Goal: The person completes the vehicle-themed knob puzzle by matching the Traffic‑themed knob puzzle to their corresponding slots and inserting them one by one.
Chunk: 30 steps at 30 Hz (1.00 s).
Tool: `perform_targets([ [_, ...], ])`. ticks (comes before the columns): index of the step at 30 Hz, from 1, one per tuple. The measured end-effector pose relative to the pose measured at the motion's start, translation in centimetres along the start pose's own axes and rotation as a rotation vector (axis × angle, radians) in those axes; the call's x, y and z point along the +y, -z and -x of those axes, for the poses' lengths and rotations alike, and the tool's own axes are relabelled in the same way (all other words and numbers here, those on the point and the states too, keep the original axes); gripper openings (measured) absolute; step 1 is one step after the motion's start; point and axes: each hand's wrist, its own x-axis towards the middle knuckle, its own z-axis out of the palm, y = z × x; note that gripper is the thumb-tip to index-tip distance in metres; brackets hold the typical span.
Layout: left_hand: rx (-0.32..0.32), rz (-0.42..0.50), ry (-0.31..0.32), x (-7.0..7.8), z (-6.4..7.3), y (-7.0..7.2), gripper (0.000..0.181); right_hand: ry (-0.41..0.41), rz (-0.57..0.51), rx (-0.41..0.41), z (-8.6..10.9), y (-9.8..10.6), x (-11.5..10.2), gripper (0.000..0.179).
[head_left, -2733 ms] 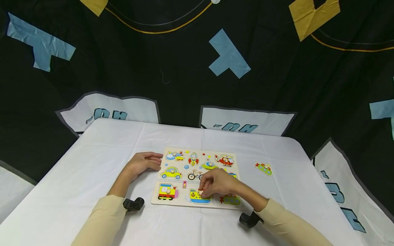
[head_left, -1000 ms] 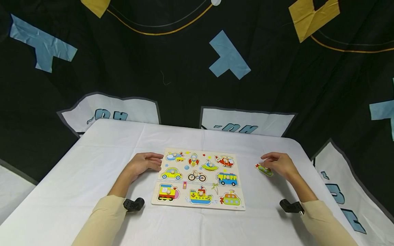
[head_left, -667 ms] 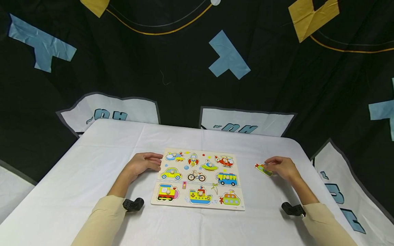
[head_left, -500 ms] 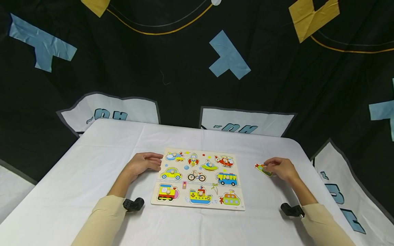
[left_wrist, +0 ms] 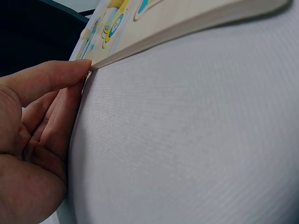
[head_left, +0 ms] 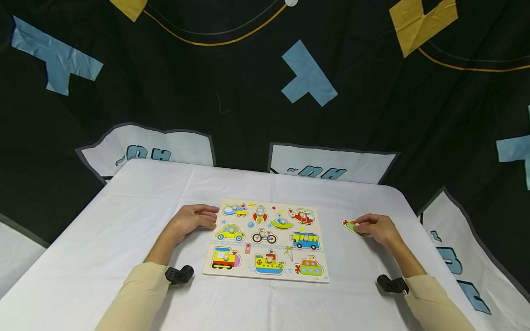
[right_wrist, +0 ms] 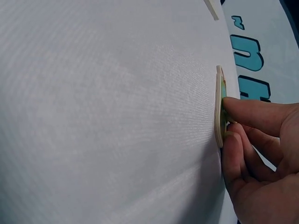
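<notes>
A wooden peg puzzle board (head_left: 265, 246) with several vehicle pieces, most with a round knob, lies flat on the white table. My left hand (head_left: 192, 221) is at the board's left edge with fingers loosely extended. In the left wrist view its fingertips touch the edge of the board (left_wrist: 187, 30). To the right of the board, my right hand (head_left: 378, 227) pinches a small green submarine puzzle piece (head_left: 350, 226) between thumb and fingers. The right wrist view shows this submarine piece (right_wrist: 218, 107) edge-on, close to the cloth. Fingers hide part of its face.
A submarine picture (head_left: 309, 266) is at the board's lower right corner, beside the boat piece (head_left: 269, 263). White cloth (head_left: 356, 271) covers the table. Behind the table hangs a black curtain (head_left: 207, 92) with blue and yellow patches.
My right hand has left the boat piece, moved right to the submarine piece on the cloth, and taken hold of it. The left hand and the board have stayed put.
</notes>
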Motion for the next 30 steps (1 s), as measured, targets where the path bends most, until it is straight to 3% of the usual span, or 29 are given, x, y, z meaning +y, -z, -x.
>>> perform_targets([
  [19,-0.007,-0.006,0.0,0.0,0.0,0.0,0.058,-0.01,0.029,0.019,0.2,-0.1,-0.5,0.027],
  [30,-0.005,-0.005,0.001,0.0,-0.1,0.0,0.058,0.063,0.072,-0.028,1.0,-1.2,-3.3,0.025],
])
